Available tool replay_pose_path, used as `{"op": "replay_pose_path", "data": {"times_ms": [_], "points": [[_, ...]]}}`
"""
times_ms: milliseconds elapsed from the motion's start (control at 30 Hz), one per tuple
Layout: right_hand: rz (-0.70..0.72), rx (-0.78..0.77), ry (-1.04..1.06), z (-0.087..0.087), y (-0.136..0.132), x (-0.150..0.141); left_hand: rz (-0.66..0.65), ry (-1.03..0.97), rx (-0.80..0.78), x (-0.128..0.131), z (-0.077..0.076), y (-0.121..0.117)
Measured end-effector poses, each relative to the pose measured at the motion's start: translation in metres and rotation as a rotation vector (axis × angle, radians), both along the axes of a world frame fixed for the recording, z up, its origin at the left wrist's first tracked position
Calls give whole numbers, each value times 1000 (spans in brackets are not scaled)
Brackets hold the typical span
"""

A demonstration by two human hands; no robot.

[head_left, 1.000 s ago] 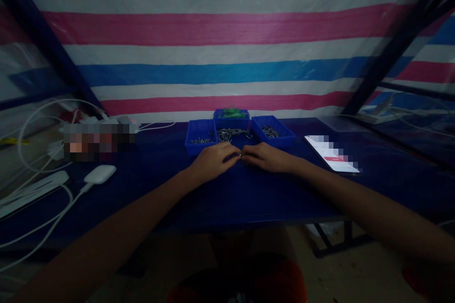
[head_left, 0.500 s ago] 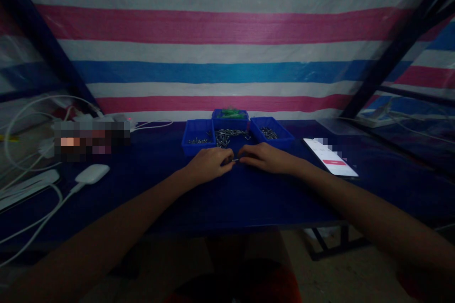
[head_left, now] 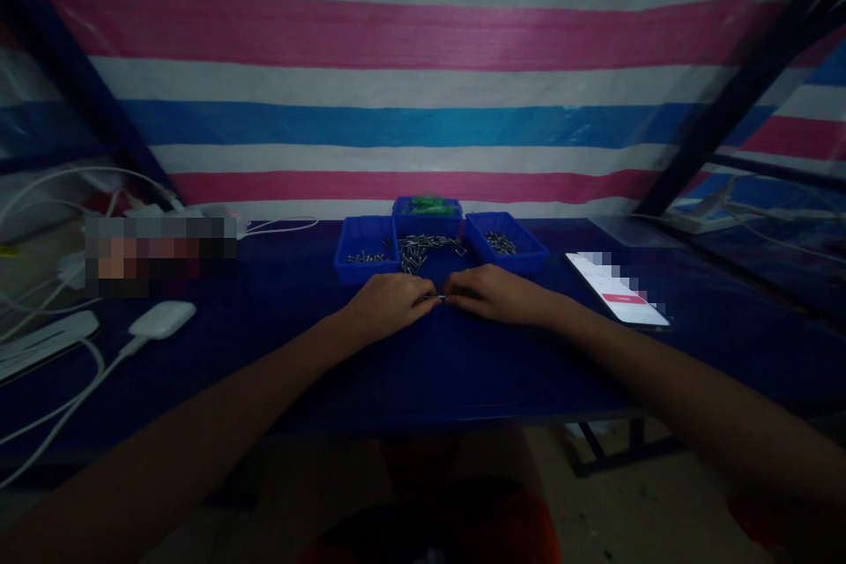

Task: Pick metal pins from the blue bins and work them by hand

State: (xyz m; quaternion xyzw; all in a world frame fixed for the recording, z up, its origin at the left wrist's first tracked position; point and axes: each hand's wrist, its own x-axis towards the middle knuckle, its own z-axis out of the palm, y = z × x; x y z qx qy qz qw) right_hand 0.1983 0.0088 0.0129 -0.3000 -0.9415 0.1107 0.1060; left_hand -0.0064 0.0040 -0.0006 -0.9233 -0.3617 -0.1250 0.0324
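Observation:
Over the middle of the blue table, my left hand [head_left: 389, 304] and my right hand [head_left: 493, 293] are close together, fingertips facing. A small thin metal piece [head_left: 442, 298] spans the narrow gap between them, pinched at either end by my closed fingers. Its exact kind is too small and dark to make out. Just beyond the hands lies a loose pile of small dark metal pieces [head_left: 415, 254]. A left blue tray [head_left: 340, 263] and a right blue tray [head_left: 529, 264] hold similar little metal parts.
Behind the pile stands a back blue tray [head_left: 398, 218] with green items [head_left: 433, 205] in it. A lit phone [head_left: 614, 289] lies to the right. Leftward are a white charger [head_left: 162, 320], white cables and a blurred-out patch. A striped sheet [head_left: 423, 88] hangs behind the table [head_left: 410, 379].
The gap between my fingertips is slightly narrower, and the metal piece sits straighter between both hands. The view has tilted a little downward.

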Motion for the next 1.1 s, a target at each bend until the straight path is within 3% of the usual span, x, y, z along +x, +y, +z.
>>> {"op": "replay_pose_path", "data": {"times_ms": [233, 700, 933, 1100], "points": [[-95, 91, -25, 2, 7, 10, 39, 1, 23, -2, 5, 0], [-141, 40, 20, 2, 3, 7, 15, 48, 0, -3, 4, -1], [-57, 67, 38, 6, -2, 6, 30, 82, -23, -3, 1, 2], [-83, 89, 15, 6, 1, 7, 53, 66, -15, -4, 4, 2]]}}
